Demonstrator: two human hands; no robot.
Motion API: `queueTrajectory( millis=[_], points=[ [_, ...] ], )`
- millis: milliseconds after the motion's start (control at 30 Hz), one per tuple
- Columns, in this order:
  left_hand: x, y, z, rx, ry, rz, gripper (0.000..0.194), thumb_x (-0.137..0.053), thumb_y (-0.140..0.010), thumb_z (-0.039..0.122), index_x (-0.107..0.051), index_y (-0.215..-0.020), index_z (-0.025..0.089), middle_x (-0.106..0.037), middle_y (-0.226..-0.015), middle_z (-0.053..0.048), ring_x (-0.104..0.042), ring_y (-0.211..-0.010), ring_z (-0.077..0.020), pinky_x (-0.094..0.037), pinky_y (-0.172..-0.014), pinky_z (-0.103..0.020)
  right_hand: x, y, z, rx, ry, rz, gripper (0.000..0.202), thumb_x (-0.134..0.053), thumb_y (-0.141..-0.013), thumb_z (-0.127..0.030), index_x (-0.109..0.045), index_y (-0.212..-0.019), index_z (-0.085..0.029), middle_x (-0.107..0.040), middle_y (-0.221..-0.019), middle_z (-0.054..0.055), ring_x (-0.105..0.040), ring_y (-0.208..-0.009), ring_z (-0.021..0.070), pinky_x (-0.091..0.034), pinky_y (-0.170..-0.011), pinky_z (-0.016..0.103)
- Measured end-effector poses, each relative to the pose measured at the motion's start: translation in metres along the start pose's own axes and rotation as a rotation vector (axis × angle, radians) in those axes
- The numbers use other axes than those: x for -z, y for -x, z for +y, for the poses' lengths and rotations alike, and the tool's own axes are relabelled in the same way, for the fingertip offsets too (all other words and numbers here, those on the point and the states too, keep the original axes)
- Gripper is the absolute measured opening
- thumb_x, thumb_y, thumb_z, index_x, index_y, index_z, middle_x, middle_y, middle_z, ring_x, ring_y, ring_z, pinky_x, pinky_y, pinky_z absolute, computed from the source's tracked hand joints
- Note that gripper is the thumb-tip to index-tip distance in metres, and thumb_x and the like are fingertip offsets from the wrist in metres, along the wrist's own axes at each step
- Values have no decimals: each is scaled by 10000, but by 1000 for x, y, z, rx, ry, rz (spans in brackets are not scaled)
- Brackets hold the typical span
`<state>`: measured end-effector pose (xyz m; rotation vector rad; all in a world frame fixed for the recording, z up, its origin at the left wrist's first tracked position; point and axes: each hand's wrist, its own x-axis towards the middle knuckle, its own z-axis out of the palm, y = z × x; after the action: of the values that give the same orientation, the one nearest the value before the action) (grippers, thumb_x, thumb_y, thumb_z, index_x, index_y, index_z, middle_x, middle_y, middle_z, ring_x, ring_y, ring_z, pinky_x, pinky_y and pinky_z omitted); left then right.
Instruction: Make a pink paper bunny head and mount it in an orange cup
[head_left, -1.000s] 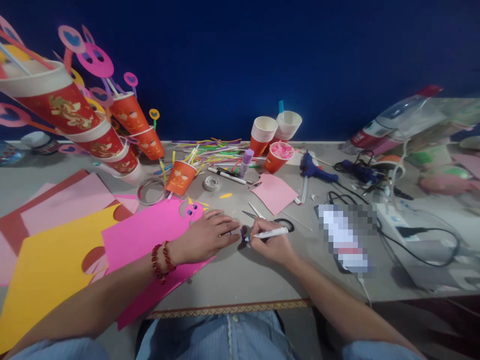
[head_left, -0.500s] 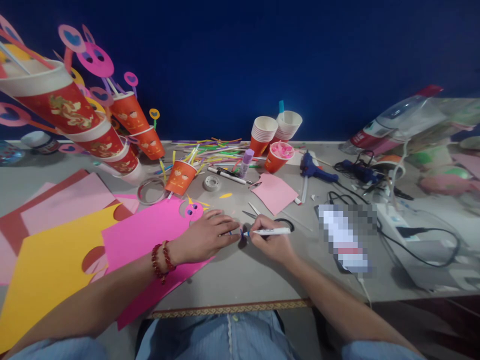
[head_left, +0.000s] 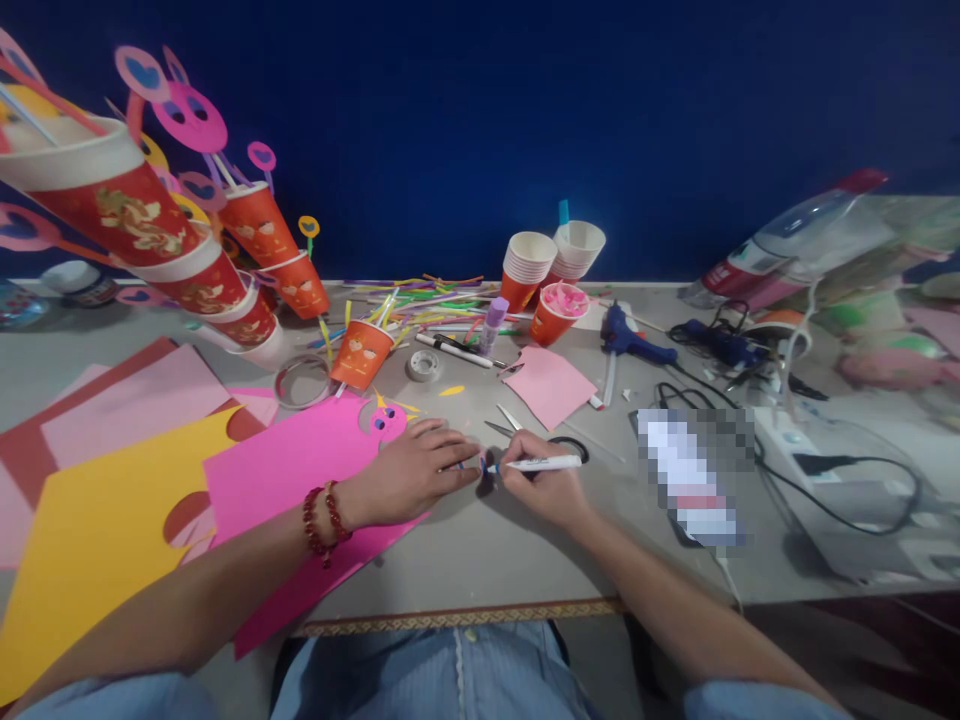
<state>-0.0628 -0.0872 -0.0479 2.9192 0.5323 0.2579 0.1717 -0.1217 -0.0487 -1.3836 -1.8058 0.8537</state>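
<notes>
My right hand (head_left: 536, 478) is closed round a white marker (head_left: 551, 463), its blue tip pointing left. The tip meets a small pinkish paper piece (head_left: 483, 458) with a dark blue mark on it. My left hand (head_left: 427, 465) lies flat, fingers stretched out, their tips at the edge of that piece. Beneath the left wrist is a bright pink sheet (head_left: 292, 470). A pink cut-out face (head_left: 388, 424) with blue eyes lies just beyond the left hand. Partly hidden behind the right hand are black-handled scissors (head_left: 571, 446).
Stacked red cups (head_left: 202, 275) with paper faces stand at left, above a yellow sheet (head_left: 105, 540). Straws (head_left: 427, 290), a tape roll (head_left: 424, 366), a glue stick (head_left: 493, 325) and a pink sheet (head_left: 551, 385) lie ahead. A glue gun (head_left: 634, 340), phone (head_left: 686, 475) and cables are right.
</notes>
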Motion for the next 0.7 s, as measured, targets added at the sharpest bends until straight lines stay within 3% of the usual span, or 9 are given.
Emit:
queueTrajectory(
  millis=[700],
  points=[
    [1, 0, 0, 5, 27, 8, 365, -523, -934, 167, -569, -1291, 232, -573, -1403, -87, -492, -1288, -256, -303, -1133, -523, 0, 0, 1, -17, 19, -6, 105, -573, -743, -214, -527, -648, -219, -555, -561, -34, -481, -509, 127, -358, -511, 234]
  ],
)
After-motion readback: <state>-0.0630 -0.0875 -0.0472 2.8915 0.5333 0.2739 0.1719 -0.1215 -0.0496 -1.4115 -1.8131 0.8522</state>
